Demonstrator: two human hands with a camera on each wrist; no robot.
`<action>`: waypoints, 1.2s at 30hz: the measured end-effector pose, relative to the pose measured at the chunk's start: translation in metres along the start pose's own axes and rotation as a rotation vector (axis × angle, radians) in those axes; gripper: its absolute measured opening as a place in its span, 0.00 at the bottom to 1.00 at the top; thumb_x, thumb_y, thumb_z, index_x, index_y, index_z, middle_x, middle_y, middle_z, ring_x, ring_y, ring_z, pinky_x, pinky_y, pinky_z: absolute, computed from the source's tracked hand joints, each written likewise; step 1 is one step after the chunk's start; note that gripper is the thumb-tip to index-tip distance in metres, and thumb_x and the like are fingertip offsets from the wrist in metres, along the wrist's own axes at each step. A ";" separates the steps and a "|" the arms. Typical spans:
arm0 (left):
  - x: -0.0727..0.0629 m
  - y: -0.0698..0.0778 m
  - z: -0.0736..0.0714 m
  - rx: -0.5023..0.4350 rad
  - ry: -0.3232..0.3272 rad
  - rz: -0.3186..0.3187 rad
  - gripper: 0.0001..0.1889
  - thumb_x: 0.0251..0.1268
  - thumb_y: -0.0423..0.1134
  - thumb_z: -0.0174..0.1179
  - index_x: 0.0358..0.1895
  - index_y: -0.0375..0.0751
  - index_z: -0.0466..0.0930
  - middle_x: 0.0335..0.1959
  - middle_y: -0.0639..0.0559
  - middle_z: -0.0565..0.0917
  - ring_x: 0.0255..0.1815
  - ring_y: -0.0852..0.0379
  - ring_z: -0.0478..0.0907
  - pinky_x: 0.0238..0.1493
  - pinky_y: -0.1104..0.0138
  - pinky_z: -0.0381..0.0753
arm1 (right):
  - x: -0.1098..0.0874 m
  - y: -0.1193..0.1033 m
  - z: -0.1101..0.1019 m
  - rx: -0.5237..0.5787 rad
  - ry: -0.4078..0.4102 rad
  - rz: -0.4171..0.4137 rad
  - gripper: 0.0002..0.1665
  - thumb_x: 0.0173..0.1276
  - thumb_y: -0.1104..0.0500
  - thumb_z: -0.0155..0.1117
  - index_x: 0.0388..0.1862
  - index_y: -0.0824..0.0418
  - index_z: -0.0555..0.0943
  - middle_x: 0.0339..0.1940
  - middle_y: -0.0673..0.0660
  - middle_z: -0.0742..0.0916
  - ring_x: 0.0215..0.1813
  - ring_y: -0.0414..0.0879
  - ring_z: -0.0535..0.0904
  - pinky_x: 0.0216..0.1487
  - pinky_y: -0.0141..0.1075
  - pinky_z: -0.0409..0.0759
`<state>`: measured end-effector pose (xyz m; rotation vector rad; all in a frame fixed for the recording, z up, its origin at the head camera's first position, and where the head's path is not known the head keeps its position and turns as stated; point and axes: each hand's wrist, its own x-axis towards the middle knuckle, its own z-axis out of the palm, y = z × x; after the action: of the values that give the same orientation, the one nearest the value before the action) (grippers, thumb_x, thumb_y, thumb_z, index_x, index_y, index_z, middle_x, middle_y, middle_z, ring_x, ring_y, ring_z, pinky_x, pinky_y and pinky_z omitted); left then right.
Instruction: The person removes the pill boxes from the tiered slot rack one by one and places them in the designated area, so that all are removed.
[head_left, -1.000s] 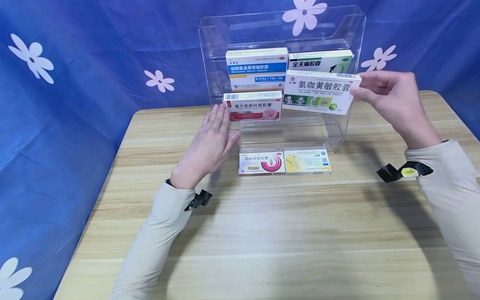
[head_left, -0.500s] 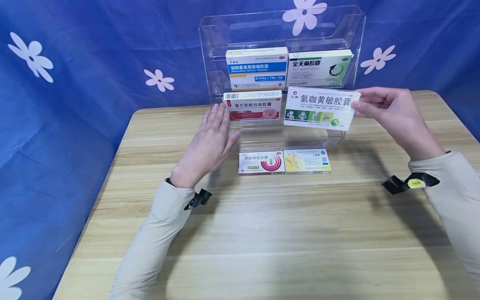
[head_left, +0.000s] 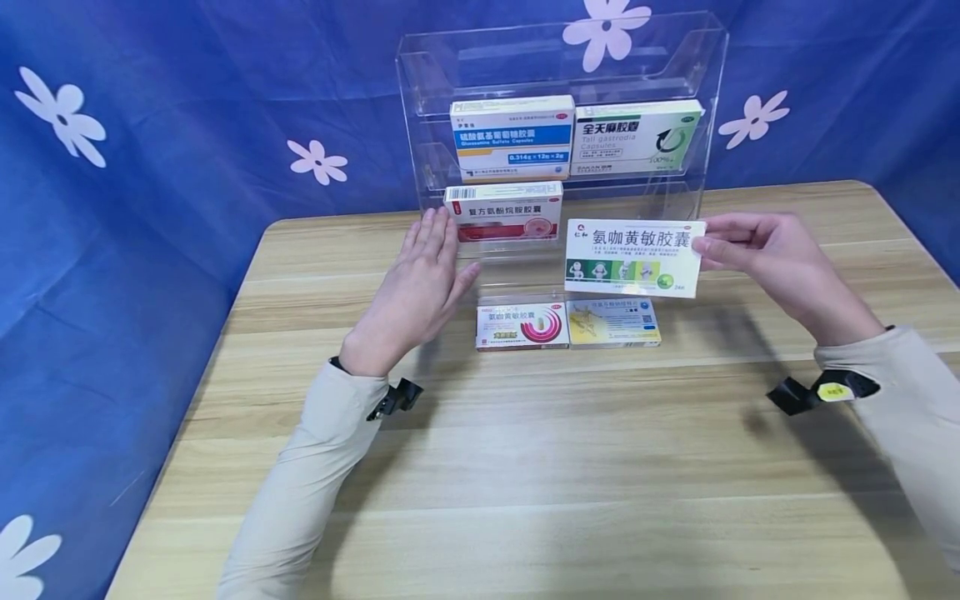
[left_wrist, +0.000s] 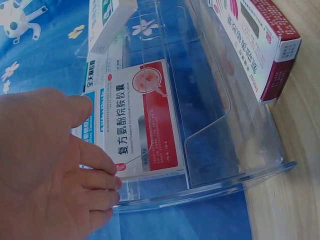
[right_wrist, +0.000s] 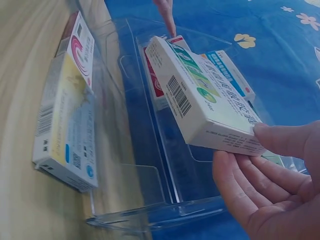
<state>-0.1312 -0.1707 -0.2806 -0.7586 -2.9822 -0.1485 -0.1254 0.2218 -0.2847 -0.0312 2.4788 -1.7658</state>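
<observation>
My right hand [head_left: 776, 262] pinches the right end of a white medicine box [head_left: 633, 258] with a green picture strip, thumb in front and fingers behind. The box is held in front of the clear acrylic rack [head_left: 562, 71], its printed face toward me. In the right wrist view, the same white medicine box [right_wrist: 200, 95] shows its barcode side. My left hand [head_left: 408, 292] lies with straight fingers at the left edge of the red-and-white medicine box [head_left: 510, 218], which stands on the rack's middle tier. In the left wrist view, the left hand's fingertips [left_wrist: 112, 185] are right at that box's corner.
A blue-and-white box [head_left: 513, 142] and a green-and-white box [head_left: 637, 140] stand side by side on the tier above. Low at the rack's front are a pink-ringed box [head_left: 522, 326] and a yellow box [head_left: 612, 322]. The wooden table [head_left: 525, 467] stretches toward me; a blue curtain [head_left: 150, 150] hangs behind.
My right hand has brought the white medicine box down from in front of the green-and-white box, toward the lower tier, and levelled it. My left hand has stayed in place.
</observation>
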 end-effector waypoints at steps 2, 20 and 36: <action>0.000 0.000 0.000 0.001 -0.005 -0.002 0.38 0.79 0.55 0.31 0.73 0.22 0.46 0.75 0.30 0.46 0.77 0.41 0.38 0.77 0.56 0.34 | -0.001 0.002 0.001 -0.002 -0.012 0.011 0.10 0.65 0.57 0.68 0.45 0.49 0.84 0.36 0.42 0.88 0.36 0.38 0.86 0.41 0.27 0.83; -0.001 -0.001 -0.001 -0.031 -0.017 -0.007 0.38 0.79 0.55 0.31 0.73 0.23 0.45 0.76 0.31 0.43 0.77 0.41 0.35 0.76 0.57 0.33 | -0.015 0.022 0.007 -0.051 -0.176 0.125 0.30 0.69 0.57 0.64 0.63 0.75 0.71 0.39 0.43 0.88 0.41 0.39 0.86 0.47 0.29 0.82; 0.000 -0.001 0.002 -0.049 -0.018 -0.008 0.38 0.79 0.56 0.31 0.73 0.24 0.44 0.76 0.32 0.41 0.77 0.43 0.34 0.76 0.57 0.36 | -0.030 0.051 0.007 0.006 -0.305 0.219 0.26 0.70 0.61 0.61 0.60 0.76 0.70 0.39 0.45 0.88 0.41 0.44 0.86 0.46 0.31 0.83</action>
<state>-0.1313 -0.1715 -0.2825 -0.7574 -3.0093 -0.2175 -0.0932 0.2346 -0.3329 -0.0260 2.1714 -1.5499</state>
